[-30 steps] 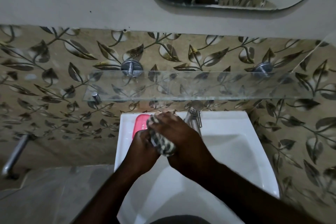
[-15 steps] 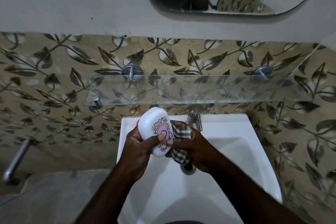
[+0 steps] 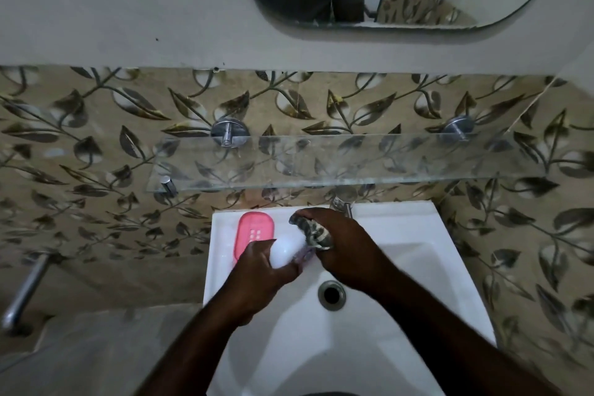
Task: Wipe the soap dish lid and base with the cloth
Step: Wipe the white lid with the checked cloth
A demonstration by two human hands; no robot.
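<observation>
My left hand (image 3: 257, 270) grips the white soap dish lid (image 3: 286, 251) over the left side of the white sink (image 3: 401, 228). My right hand (image 3: 347, 247) holds a bunched checked cloth (image 3: 313, 231) against the lid's far end. The pink soap dish base (image 3: 255, 231) lies on the sink's back left ledge, just behind my left hand. The lid's printed side is mostly hidden by my fingers.
A glass shelf (image 3: 337, 161) juts out above the sink's back edge, held by chrome mounts. The chrome tap (image 3: 342, 204) stands right behind my right hand. The drain (image 3: 331, 295) lies below my hands. A metal pipe (image 3: 22, 292) sticks out at the far left.
The lid has turned and dropped lower, so its printed face no longer shows. My right hand has moved the cloth up to the lid's far end. The pink base has come into view.
</observation>
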